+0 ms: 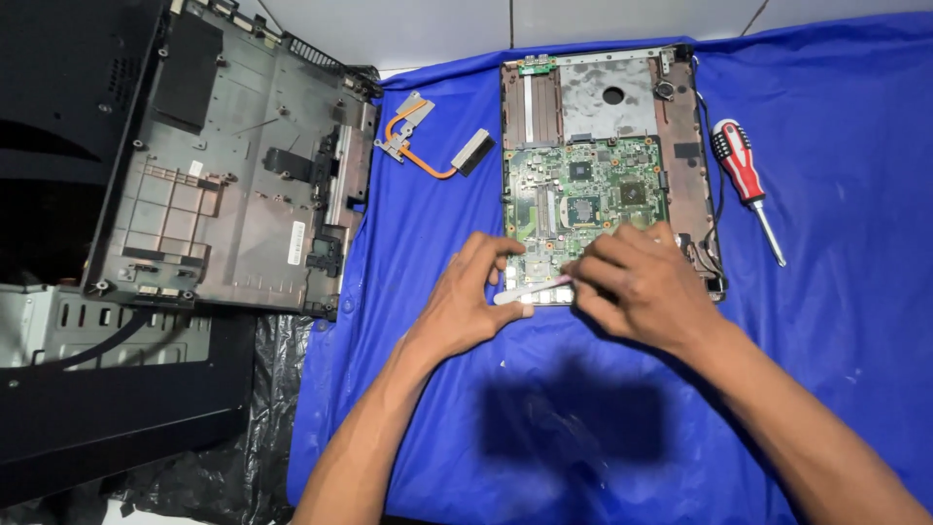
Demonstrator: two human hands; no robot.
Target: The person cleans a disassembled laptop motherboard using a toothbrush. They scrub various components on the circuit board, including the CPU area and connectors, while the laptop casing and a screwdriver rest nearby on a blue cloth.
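Head view: both hands meet at the near edge of the green circuit board (583, 190) in its open laptop base; right hand (632, 282) fingers pinch a thin white tool (530, 291); left hand (471, 297) fingers curl around its tip; red screwdriver (743, 180) lies right on the blue cloth (826, 321).

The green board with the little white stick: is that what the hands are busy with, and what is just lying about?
Busy with:
- left hand and right hand, both holding the white stick
- green circuit board in its laptop frame

Just lying about:
- red screwdriver
- copper heat pipe
- dark laptop bottom cover
- blue cloth
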